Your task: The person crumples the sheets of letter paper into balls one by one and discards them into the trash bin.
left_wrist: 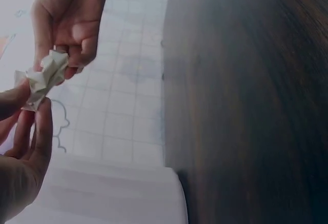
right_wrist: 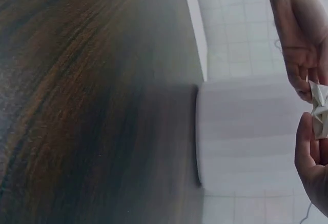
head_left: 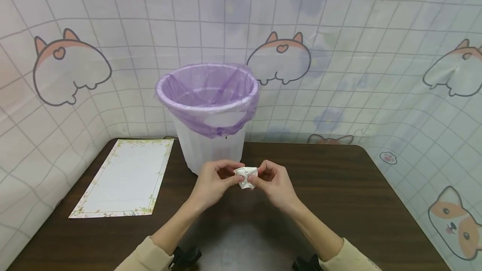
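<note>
A small crumpled piece of white paper [head_left: 246,172] is held up in front of the bin between both hands. My left hand [head_left: 214,183] pinches its left side between thumb and fingers, and my right hand [head_left: 276,185] pinches the right side. In the left wrist view the crumpled paper [left_wrist: 47,78] shows creased folds and pointed corners, with the left hand [left_wrist: 25,152] below it and the right hand [left_wrist: 69,16] above. Only part of the paper [right_wrist: 320,108] appears at the right edge of the right wrist view.
Behind the hands, a white trash bin [head_left: 211,149] stands on the dark wooden table [head_left: 339,191], lined with a purple bag [head_left: 222,126]. Left of it lies a flat sheet of paper [head_left: 124,175] with a floral border. A patterned cloth [head_left: 357,74] hangs around the table.
</note>
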Tool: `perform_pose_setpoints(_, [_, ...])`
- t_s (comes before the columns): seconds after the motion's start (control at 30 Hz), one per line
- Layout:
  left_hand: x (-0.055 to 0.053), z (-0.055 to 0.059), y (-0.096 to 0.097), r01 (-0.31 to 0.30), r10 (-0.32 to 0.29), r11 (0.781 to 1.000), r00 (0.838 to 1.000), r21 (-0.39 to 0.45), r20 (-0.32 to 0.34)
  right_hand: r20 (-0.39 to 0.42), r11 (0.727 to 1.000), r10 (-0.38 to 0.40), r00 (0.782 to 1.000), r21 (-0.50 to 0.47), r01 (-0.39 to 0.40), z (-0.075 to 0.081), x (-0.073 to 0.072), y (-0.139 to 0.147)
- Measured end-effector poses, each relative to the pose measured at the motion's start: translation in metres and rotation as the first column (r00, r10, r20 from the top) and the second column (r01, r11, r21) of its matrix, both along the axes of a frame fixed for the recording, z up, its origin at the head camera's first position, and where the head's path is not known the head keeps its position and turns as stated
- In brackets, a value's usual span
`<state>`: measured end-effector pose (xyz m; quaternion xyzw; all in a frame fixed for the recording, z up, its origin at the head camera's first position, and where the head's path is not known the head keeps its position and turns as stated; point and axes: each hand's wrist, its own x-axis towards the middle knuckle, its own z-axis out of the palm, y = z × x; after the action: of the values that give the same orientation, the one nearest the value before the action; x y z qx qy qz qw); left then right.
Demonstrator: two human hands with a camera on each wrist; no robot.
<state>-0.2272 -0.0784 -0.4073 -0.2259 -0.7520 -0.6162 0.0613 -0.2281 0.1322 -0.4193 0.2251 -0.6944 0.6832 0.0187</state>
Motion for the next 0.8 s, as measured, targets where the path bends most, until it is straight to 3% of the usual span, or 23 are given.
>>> perform_pose_setpoints(0.17, [0.0, 0.001, -0.001, 0.016, -0.017, 0.999, 0.999, -0.033, -0.031, -0.051, 0.998, -0.017, 0.999, 0.062, 0.02, 0.004, -0.001, 0.003])
perform_pose_setpoints(0.37, [0.001, 0.003, -0.009, 0.089, -0.093, 0.992, 0.995, -0.09, -0.035, -0.041, 0.986, 0.066, 0.997, 0.157, -0.059, 0.008, 0.001, 0.007])
perform_pose_setpoints(0.53, [0.002, 0.004, -0.011, 0.101, -0.11, 0.982, 0.993, -0.16, -0.05, -0.042, 0.979, 0.091, 0.995, 0.184, -0.082, 0.007, 0.003, 0.006])
perform_pose_setpoints(0.67, [0.002, 0.002, -0.008, 0.065, -0.089, 0.97, 0.991, -0.233, -0.096, -0.063, 0.977, 0.067, 0.996, 0.205, -0.053, 0.004, 0.004, 0.003])
perform_pose_setpoints(0.8, [0.003, -0.002, -0.004, -0.04, -0.008, 0.966, 0.982, -0.254, -0.188, -0.108, 0.983, 0.001, 0.994, 0.185, 0.019, -0.001, 0.003, -0.001])
